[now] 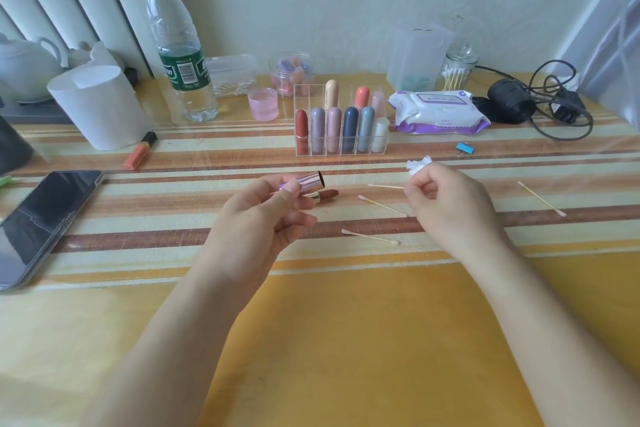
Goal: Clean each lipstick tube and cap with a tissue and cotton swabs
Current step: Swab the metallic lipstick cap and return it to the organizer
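**Striped Table Being Put at Risk by a Bare Lipstick Bullet**

Yellow striped cloth is covering the table (346, 322), and near its middle one opened lipstick is being worked on. Both parts are being gripped together by the left hand (256, 222). The shiny cap (308, 180) is being pinched between thumb and fingers. The lipstick tube (323, 195) is being held just beneath it, with its brown bullet bare and pointing toward the right edge. A crumpled tissue (419, 165) is being clutched in the right hand (446, 204), and a cotton swab (384, 186) is being pinched by the same fingers.

Trouble is probably being invited on three counts. Colour is likely being brought within reach of the fingers and the cloth, because the bullet is being kept wound out. One of the two parts is being put at risk of a drop, since both are being crowded into a single grip. The held swab is liable to be fumbled or snapped, as its grip is being shared with the tissue.

By count, one water bottle (180, 45) and one phone (45, 218) are being seen toward the left edge. One clear rack (304, 94) is standing toward the back edge, with nine lipsticks (350, 128) being stored in it. One orange tube (138, 152) is lying to its left. Three loose swabs (381, 205) are lying around the right hand, which is making four with the held one.
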